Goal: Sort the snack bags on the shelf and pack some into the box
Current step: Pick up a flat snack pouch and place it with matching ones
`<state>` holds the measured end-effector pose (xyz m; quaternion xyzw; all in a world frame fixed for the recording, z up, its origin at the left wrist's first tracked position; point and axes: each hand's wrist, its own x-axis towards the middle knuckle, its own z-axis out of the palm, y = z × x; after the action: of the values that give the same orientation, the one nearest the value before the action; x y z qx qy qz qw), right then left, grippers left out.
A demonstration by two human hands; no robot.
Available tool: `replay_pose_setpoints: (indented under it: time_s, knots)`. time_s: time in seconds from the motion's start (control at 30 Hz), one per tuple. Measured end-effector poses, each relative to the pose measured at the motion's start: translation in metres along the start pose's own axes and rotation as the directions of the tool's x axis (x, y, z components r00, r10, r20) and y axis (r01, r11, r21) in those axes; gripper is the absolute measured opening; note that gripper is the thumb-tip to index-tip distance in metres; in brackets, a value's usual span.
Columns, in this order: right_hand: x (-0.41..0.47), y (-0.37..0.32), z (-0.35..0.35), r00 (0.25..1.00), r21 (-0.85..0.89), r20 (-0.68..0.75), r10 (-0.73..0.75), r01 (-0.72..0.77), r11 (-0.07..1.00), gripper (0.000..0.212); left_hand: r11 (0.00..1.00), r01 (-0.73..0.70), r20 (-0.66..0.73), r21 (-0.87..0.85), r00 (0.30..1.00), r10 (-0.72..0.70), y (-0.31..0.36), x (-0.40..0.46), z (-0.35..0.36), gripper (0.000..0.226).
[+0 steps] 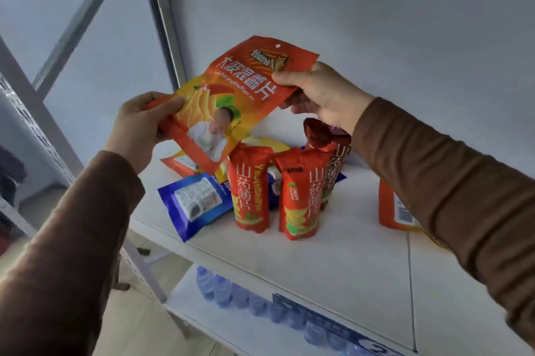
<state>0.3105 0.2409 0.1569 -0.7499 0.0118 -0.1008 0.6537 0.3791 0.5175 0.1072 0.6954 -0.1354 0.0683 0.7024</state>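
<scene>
An orange chip bag [231, 95] with white lettering is held up in the air above the white shelf [333, 254]. My left hand [139, 129] grips its lower left corner, and my right hand [321, 95] pinches its right edge near the top. Below it two tall red snack bags [250, 190] [301, 196] stand upright side by side on the shelf, with a dark red bag [330, 147] behind them. A blue bag [194, 205] lies flat at the shelf's left front. Another orange bag [393, 210] stands at the right, partly hidden by my right sleeve.
More flat bags, orange and yellow [179, 164], lie behind the blue one. A pack of water bottles [260, 303] fills the shelf below. A grey metal upright [165, 28] stands at the left of the shelf. No box is in view.
</scene>
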Motion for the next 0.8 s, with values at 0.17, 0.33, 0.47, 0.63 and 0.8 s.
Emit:
replay_pose_setpoints:
  time_s: [0.17,0.33,0.47,0.63,0.8]
  knots:
    - [0.047,0.001,0.038,0.993,-0.053,0.019,0.121,-0.119,0.991,0.015,0.998,0.03,-0.002,-0.046,1.0,-0.031,-0.029,0.052,-0.033,0.008]
    - [0.086,0.009,0.061,0.974,-0.211,-0.043,0.224,-0.228,0.951,0.014,0.997,0.08,0.067,0.004,0.995,-0.08,-0.073,0.102,-0.056,0.011]
    - [0.108,0.035,0.067,0.944,-0.46,-0.128,0.304,-0.328,0.825,0.027,0.985,0.117,0.157,0.13,0.978,-0.137,-0.115,0.125,-0.056,0.016]
    - [0.12,0.061,0.074,0.888,-0.73,-0.209,0.41,-0.421,0.539,0.034,0.963,0.163,0.265,0.214,0.939,-0.218,-0.156,0.144,-0.047,0.021]
    - [0.119,0.063,0.077,0.898,-0.895,-0.277,0.342,-0.37,0.248,0.031,0.958,0.217,0.355,0.186,0.895,-0.271,-0.165,0.156,-0.029,0.039]
